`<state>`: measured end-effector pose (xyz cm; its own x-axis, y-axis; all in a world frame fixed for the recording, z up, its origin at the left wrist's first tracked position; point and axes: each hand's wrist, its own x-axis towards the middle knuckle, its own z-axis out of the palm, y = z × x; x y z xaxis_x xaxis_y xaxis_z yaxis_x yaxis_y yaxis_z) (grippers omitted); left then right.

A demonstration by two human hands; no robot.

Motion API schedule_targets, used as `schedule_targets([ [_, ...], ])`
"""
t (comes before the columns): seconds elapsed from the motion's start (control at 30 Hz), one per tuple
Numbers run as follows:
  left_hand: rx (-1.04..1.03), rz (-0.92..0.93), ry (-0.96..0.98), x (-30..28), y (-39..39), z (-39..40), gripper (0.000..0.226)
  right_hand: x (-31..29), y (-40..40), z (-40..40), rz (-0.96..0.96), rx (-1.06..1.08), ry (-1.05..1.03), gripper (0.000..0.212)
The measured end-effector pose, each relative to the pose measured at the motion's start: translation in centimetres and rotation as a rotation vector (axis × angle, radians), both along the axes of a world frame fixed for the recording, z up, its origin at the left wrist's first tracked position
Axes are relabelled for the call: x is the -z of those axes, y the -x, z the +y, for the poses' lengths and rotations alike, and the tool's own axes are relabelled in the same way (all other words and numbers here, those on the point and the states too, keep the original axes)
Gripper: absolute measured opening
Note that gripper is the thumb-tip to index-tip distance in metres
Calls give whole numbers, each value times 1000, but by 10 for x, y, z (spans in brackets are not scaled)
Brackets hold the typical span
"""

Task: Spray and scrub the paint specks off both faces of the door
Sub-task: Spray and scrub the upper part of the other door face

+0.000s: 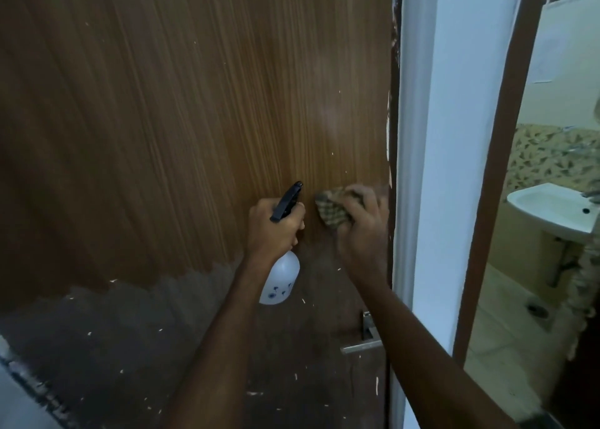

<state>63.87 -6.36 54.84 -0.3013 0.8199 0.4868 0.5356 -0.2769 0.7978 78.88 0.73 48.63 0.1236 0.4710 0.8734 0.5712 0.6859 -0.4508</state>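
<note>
Brown wood-grain laminate door (194, 120), filling frame left & centre, white specks mid to lower; left hand (272, 230) fingers wrapped on white plastic spray bottle w/ black trigger (281, 279), right hand (360, 230) fingers clamped on checked cloth (334, 211) pressed to door nr right edge; risk: overspray runs to metal lever handle (360, 345), hard rubbing likely dulls laminate.

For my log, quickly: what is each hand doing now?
Left hand: grips the spray bottle.
Right hand: holds the cloth against the door.
</note>
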Motion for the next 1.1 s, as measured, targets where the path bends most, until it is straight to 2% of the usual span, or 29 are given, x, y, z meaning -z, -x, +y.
schedule_targets([
  [0.07,0,-3,0,-2,-7,3,37,-35,-6,9,62,6,-55,45],
  [0.13,7,-16,-1,-3,-15,7,36,-36,-9,17,52,1,-100,47],
  [0.2,13,-16,-7,-1,-22,11,36,-1,-15,17,21,13,-65,47],
  [0.27,16,-13,-5,1,-29,14,37,39,-19,12,22,52,-44,36],
  [0.33,26,-20,4,5,-35,17,37,43,-24,15,29,80,-41,33],
  [0.47,21,-31,8,7,-47,25,37,-39,-35,41,167,67,-152,47],
  [0.53,25,-32,0,9,-52,28,37,-58,-41,52,175,50,-189,52],
  [0.6,25,-26,-1,13,-57,29,38,-35,-44,51,134,54,-195,54],
  [0.7,23,-26,5,24,-60,29,38,43,-48,37,-12,79,-133,32],
  [0.77,16,-22,23,32,-61,30,38,64,-53,32,-73,80,-96,28],
  [0.83,12,-14,25,44,-64,31,39,43,-57,39,-79,55,-119,33],
  [0.93,-3,-9,16,70,-66,32,39,2,-60,49,-20,21,-186,51],
  [1.1,-15,58,108,106,-66,31,49,5,-56,50,-36,11,-194,59],
])
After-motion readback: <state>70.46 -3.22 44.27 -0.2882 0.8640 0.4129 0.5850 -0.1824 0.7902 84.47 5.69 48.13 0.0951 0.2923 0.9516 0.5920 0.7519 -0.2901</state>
